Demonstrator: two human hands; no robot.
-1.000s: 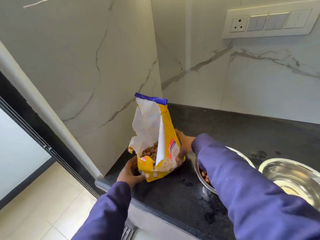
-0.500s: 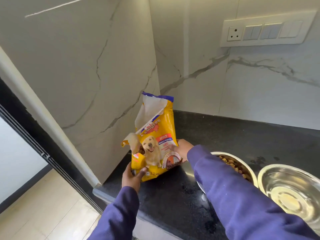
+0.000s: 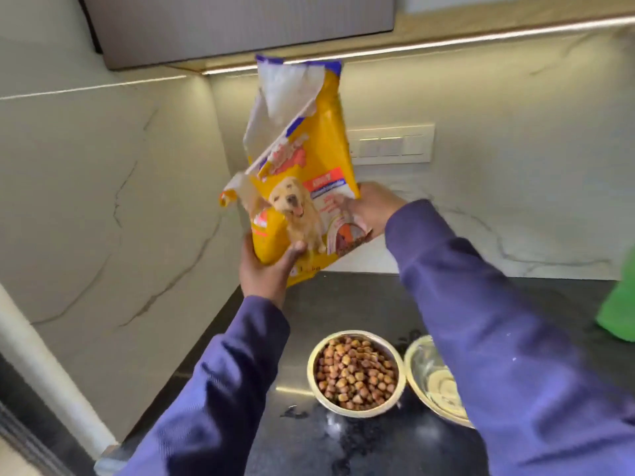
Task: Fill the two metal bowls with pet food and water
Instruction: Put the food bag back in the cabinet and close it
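Two hands, left (image 3: 266,274) and right (image 3: 369,209), grip one bag (image 3: 302,173) above two bowls (image 3: 355,372) (image 3: 433,379) on the counter (image 3: 343,304), one holding kibble.

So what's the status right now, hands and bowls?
Left hand and right hand grip the food bag, lifted. Left bowl holds kibble. Right bowl looks unfilled. Nothing in the way.

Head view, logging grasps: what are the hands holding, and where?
Both hold the yellow pet food bag: left hand grips its bottom corner, right hand its lower right edge.
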